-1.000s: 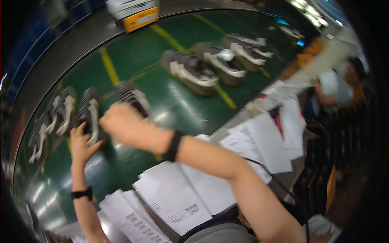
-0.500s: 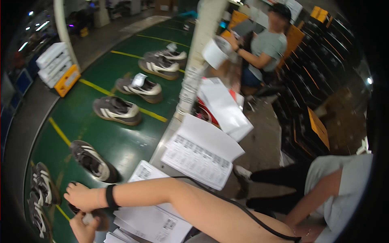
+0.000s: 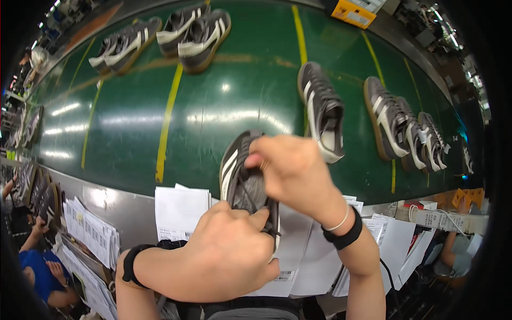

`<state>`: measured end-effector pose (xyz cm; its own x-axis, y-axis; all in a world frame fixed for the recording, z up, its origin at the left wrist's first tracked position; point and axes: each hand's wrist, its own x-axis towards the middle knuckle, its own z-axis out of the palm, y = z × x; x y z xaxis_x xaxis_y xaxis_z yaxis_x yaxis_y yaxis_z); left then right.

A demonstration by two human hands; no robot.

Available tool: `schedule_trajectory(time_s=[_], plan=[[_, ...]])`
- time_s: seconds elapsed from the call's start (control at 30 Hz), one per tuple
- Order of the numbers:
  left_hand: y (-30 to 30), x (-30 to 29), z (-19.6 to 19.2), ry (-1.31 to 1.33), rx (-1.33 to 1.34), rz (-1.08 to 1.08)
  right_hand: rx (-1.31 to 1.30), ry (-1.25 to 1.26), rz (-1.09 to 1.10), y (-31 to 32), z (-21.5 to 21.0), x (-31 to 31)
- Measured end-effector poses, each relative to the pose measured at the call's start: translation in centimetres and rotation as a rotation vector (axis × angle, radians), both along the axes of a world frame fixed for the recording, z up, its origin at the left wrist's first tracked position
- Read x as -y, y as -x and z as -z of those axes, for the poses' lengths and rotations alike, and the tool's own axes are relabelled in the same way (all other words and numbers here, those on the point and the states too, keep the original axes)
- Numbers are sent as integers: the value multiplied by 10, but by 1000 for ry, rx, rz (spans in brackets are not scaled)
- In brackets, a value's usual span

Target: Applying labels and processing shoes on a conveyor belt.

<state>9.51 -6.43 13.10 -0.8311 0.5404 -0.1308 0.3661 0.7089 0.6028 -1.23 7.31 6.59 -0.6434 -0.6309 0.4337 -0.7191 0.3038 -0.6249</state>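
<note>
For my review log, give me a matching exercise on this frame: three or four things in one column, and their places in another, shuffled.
Things:
1. held shoe
2. left hand
3. right hand
4. paper sheets

Places:
A. gripping the shoe's near end
B. on the grey ledge below the belt
C. between both hands, over the belt's edge
D. at the shoe's laces, from the right

Pairs: 1-C, 2-A, 3-D, 4-B

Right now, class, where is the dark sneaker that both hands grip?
The dark sneaker sits centre frame in the head view, between the left hand and right hand, over the green belt's near edge.
</note>
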Motion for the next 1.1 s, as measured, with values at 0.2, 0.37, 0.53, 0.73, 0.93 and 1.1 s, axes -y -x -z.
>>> schedule_trajectory(time_s=[0.2, 0.37, 0.53, 0.73, 0.93, 1.1], plan=[[7, -4, 2, -21, -65, 20, 620, 108, 64, 29, 17, -1], [-1, -19, 4, -13, -95, -20, 560, 91, 118, 7, -3, -16], [27, -42, 21, -107, -417, -180, -365, -95, 457, -72, -34, -43], [68, -63, 61, 198, -604, -216, -52, -229, 507, -182, -64, -116], [22, -177, 46, -172, -150, 271, 224, -237, 911, -213, -28, -230], [1, -273, 98, -195, -23, 382, 56, -469, 1598, -257, -32, -298]])
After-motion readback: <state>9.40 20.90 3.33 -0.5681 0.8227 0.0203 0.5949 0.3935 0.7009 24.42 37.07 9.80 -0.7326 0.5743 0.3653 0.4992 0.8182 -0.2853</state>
